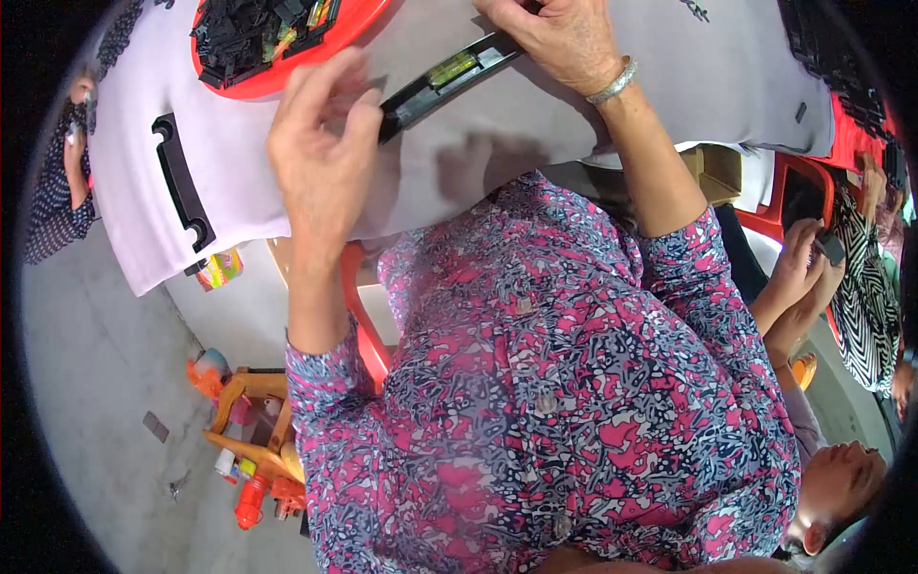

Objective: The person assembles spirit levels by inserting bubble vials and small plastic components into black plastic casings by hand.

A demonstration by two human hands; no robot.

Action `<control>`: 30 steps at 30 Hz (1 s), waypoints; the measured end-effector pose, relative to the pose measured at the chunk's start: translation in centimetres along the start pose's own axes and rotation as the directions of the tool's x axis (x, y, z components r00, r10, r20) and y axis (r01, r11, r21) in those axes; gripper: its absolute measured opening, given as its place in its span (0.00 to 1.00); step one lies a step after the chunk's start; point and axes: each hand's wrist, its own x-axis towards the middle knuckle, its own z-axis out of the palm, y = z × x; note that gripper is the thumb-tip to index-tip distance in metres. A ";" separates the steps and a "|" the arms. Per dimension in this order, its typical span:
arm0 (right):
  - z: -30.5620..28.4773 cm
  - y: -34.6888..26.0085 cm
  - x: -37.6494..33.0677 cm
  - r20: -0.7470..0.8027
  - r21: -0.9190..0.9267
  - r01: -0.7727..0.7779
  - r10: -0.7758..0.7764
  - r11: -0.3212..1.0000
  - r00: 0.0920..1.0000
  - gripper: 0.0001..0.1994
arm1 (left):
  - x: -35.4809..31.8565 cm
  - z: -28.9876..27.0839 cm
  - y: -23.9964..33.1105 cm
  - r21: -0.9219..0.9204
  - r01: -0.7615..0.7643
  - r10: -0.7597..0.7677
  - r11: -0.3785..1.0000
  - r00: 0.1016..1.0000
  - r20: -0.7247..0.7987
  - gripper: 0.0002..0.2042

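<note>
My right hand [571, 43] grips the upper right end of a black spirit level [421, 103] with a yellow-green vial in its middle. The level slants over the pale cloth-covered table [688, 105]. Close to its lower left end is my left hand [320, 167], thumb and fingers apart, the fingers slightly blurred. It seems to hold nothing. Beyond my left hand, a red basin [251, 89] contains a heap of black plastic pieces and some yellow-green ones. On the left of the table lies a long black plastic part [178, 182] with rounded notches at both ends.
The table's near edge runs just before my body. Dark parts are piled at the far right [832, 48]. To my right, a co-worker's hands [801, 273] hold a small dark piece. A wooden stand [253, 411] with colourful items is on the floor at lower left.
</note>
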 end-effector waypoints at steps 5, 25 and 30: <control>-0.3 0.4 -0.3 -0.030 0.070 0.080 -0.078 0.994 0.997 0.07 | -2.4 -0.2 -0.7 0.172 -0.098 0.109 0.980 0.992 -0.058 0.20; -1.7 1.9 -0.6 -0.210 -0.030 0.083 -0.088 0.996 0.974 0.07 | -1.7 1.8 0.2 0.259 -0.142 0.103 0.955 0.982 0.160 0.15; -5.9 1.5 -2.6 -0.331 0.051 -0.013 0.030 0.999 0.943 0.05 | 0.1 4.0 2.6 0.172 -0.244 0.188 0.954 0.939 0.288 0.15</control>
